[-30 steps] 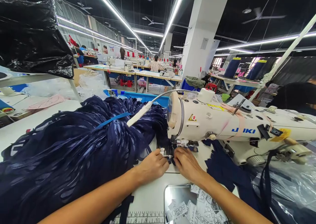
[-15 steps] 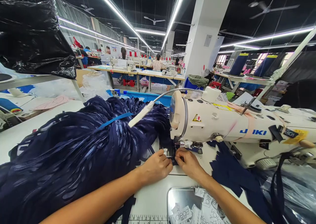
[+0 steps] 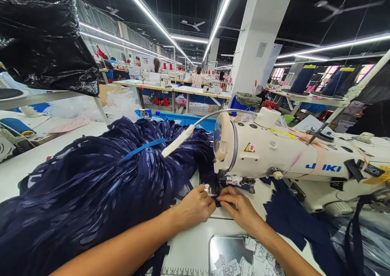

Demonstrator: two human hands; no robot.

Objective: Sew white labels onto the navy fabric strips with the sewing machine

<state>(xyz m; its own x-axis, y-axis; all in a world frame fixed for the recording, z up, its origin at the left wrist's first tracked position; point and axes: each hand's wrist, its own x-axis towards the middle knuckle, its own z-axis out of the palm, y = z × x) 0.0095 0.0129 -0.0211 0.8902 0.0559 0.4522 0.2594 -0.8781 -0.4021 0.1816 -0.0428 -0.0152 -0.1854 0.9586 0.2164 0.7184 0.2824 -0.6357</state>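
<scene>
Under the head of a white sewing machine [image 3: 286, 154] lies a piece of navy fabric [image 3: 207, 172], at the needle area. My left hand [image 3: 196, 205] is closed at the fabric's near left edge, its fingers curled beside a small shiny metal plate. From the other side my right hand [image 3: 239, 209] pinches the near edge of the same fabric between thumb and fingers. The fingertips of both hands are close together, just in front of the needle area. What exactly lies inside the left fingers is partly hidden.
A large heap of navy pieces [image 3: 106, 186], tied with a blue strip [image 3: 146, 147], fills the left side. A metal tray [image 3: 215, 247] of white printed labels [image 3: 231, 266] sits in front. More navy cloth [image 3: 289, 215] lies right. A lamp on a bendable neck [image 3: 178, 141] hangs over the heap.
The view has shifted slightly, so everything sits a little further right. My right hand's fingers have straightened somewhat at the fabric edge; my left hand stays nearly in place.
</scene>
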